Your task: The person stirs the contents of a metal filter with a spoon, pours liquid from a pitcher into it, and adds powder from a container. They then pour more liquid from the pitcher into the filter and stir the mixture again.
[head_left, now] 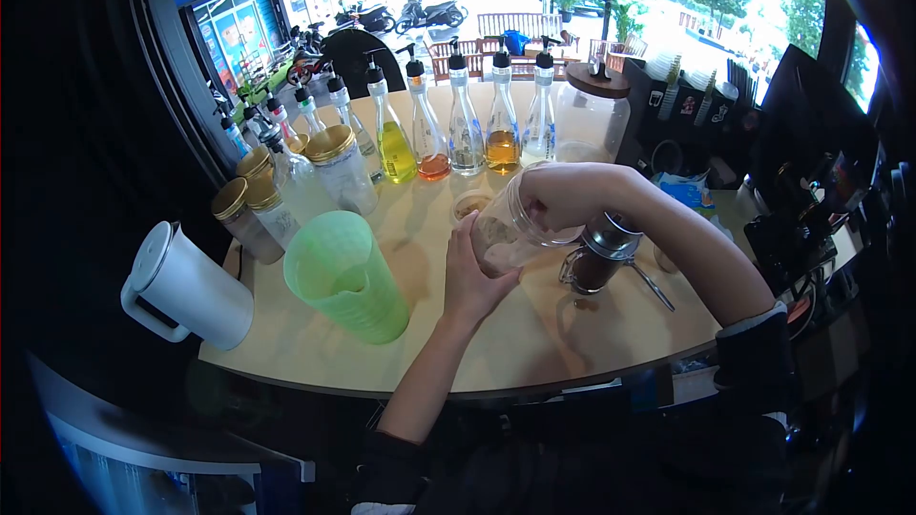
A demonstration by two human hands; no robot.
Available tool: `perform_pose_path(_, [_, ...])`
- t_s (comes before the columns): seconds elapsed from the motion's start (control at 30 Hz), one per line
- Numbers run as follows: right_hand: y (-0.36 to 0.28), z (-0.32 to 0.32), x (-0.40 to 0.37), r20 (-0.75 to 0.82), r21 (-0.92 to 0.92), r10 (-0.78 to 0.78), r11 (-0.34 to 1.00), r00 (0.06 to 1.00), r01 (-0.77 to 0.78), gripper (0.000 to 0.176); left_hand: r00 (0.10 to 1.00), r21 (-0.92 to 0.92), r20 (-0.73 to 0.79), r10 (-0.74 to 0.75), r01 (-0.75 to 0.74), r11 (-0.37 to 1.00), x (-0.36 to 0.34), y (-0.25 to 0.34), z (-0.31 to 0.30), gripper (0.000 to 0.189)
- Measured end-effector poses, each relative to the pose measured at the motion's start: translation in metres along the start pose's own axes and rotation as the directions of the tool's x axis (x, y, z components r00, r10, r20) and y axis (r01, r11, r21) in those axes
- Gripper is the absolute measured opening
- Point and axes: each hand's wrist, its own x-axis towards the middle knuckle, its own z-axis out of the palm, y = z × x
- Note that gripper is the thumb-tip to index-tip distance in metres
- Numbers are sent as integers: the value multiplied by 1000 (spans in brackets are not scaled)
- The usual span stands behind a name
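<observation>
My left hand [472,272] is wrapped around the side of a clear jar [501,240], which is tilted with its mouth toward the right. Pale contents show inside the jar, too blurred to name. My right hand [558,200] reaches into the jar's mouth from above; its fingertips are hidden or blurred behind the clear wall. Just right of the jar stands a glass mug [593,275] of dark brown drink, with a metal drip filter [613,236] on top. A metal handle [655,288] sticks out beside it. Behind the jar lies a round lid [471,202].
A green pitcher [348,277] and a white lidded jug [196,291] stand on the left. Syrup bottles with black pumps [459,124] and gold-lidded jars [339,172] line the back of the table [458,353]. A large wooden-lidded jar [593,114] stands at back right.
</observation>
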Motion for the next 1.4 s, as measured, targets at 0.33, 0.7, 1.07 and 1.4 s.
perform_pose_path(0.33, [15,-14,-28,-143,275,-7,960,990,46,23,998,-116,-13,-61,59,992,-1,0,1,97])
perform_pose_path(0.7, [39,-14,-81,-443,411,87,904,892,116,13,993,-132,9,-119,119,984,-4,-4,-3,98])
perform_pose_path(1.07, [66,20,-145,-675,367,218,928,704,64,10,982,-273,-6,-187,178,945,-2,-13,4,84])
perform_pose_path(1.4, [70,61,-171,-809,317,327,943,489,-106,10,973,-279,73,-219,231,932,2,4,-2,81])
